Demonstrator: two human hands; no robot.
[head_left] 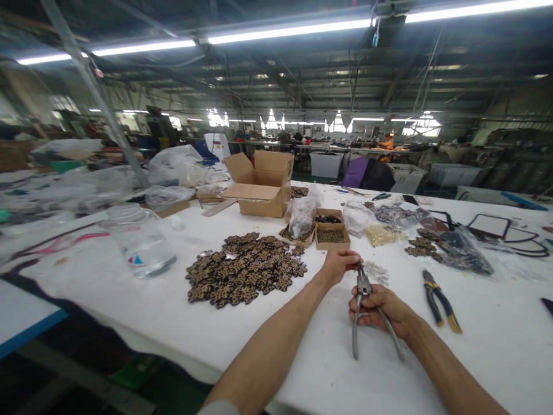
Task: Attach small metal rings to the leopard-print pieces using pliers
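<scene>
My right hand [382, 308] is closed around a pair of grey metal pliers [363, 283], whose handles spread apart toward me and whose jaws point away. At the tip of the jaws my left hand [339, 266] pinches something too small to make out. Just beyond the pliers lies a scatter of small silvery metal pieces [377, 272]. To the left spreads a large pile of brown-and-black patterned flower-shaped pieces [246, 268]. A small cardboard box of brass-coloured bits [332, 236] stands right behind my left hand.
A second pair of pliers [440, 301] with black-and-yellow handles lies at the right. An open cardboard box [261, 199] and a clear water jar [140, 245] stand on the white table [173, 323]. Plastic bags [466, 248] and black frames [490, 225] lie to the right.
</scene>
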